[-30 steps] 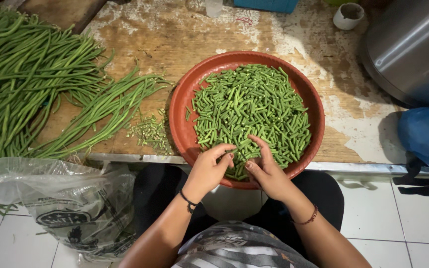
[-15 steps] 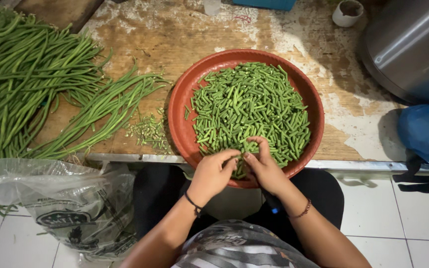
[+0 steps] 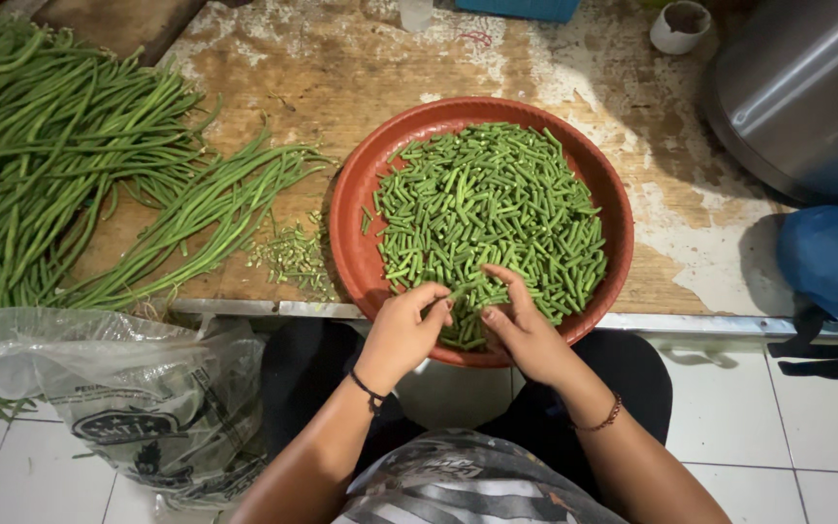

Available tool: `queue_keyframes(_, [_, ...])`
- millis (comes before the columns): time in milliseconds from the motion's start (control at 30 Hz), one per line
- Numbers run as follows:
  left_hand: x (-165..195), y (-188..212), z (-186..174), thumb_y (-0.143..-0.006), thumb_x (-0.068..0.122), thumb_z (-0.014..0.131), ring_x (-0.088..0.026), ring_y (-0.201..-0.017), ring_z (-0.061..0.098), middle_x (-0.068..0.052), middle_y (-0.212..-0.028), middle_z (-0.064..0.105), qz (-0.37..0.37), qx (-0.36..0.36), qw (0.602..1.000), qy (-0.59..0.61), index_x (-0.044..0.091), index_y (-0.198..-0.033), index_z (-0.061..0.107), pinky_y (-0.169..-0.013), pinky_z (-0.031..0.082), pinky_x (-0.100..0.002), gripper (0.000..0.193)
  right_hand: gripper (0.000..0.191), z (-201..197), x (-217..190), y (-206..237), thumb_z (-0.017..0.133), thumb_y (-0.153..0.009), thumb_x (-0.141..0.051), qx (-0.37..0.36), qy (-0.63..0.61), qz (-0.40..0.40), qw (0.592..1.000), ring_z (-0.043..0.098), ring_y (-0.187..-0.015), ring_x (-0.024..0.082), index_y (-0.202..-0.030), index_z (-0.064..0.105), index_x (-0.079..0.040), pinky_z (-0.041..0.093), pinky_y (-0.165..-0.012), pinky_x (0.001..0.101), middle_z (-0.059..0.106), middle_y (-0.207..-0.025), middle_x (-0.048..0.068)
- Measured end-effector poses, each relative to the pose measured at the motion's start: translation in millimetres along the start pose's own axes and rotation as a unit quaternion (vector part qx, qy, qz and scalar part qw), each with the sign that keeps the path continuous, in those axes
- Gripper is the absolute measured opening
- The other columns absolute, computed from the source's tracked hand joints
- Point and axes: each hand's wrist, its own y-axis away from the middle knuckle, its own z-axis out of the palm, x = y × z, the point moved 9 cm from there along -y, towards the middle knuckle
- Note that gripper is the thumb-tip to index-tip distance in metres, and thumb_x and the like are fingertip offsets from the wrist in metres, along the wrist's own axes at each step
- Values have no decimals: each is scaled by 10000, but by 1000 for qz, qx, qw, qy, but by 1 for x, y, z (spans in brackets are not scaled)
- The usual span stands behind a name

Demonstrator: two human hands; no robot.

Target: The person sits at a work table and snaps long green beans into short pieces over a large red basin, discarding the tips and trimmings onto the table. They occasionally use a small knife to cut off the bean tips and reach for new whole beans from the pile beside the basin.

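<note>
Broadly, we face a worn wooden table (image 3: 361, 68) with whole long beans (image 3: 60, 165) heaped at its left. Nearer us sits a red round basin (image 3: 353, 243) overhanging the table edge, filled with cut bean pieces (image 3: 487, 218). Our left hand (image 3: 404, 335) and right hand (image 3: 526, 335) meet at its near rim, fingers pinched on one bean piece (image 3: 460, 291) between them, just above the pile.

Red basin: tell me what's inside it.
The red basin holds a heap of short-cut green bean pieces. The left hand and right hand rest at its near edge, hiding some pieces. The basin's bottom is mostly covered.
</note>
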Motion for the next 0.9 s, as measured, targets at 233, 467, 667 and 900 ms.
queue_keyframes(233, [12,2,-4,-931,166,645,-132,-597,687,-49,-762,764,-12,23,1000,-15,80,-1105,719,-582,519,-296,208,647,9,-5,2,508,-1006,-125,15,54,28,998,463,-535,89,-1568,191,-171,418,-495,254,493,-668,-8])
queue_keyframes(467, [11,7,-2,-913,198,670,-167,-582,711,-67,-789,770,-22,31,999,-35,105,-1120,731,-569,530,-307,235,490,7,0,0,500,-1024,-112,38,50,15,998,435,-533,88,-1461,280,-137,403,-501,256,487,-675,-4])
queue_keyframes(667, [11,6,-2,-916,209,676,-218,-664,742,-90,-805,769,19,44,997,-62,113,-1114,736,-614,554,-334,228,325,6,21,-10,514,-1028,-139,48,-14,52,997,428,-525,93,-1305,344,-129,389,-480,264,488,-675,4])
queue_keyframes(900, [15,10,11,-900,207,697,-274,-701,719,-123,-835,753,81,25,990,-112,120,-1078,765,-629,545,-361,210,247,-3,38,-14,519,-1051,-170,75,-42,73,994,422,-550,94,-1242,374,-114,359,-465,273,472,-718,-14])
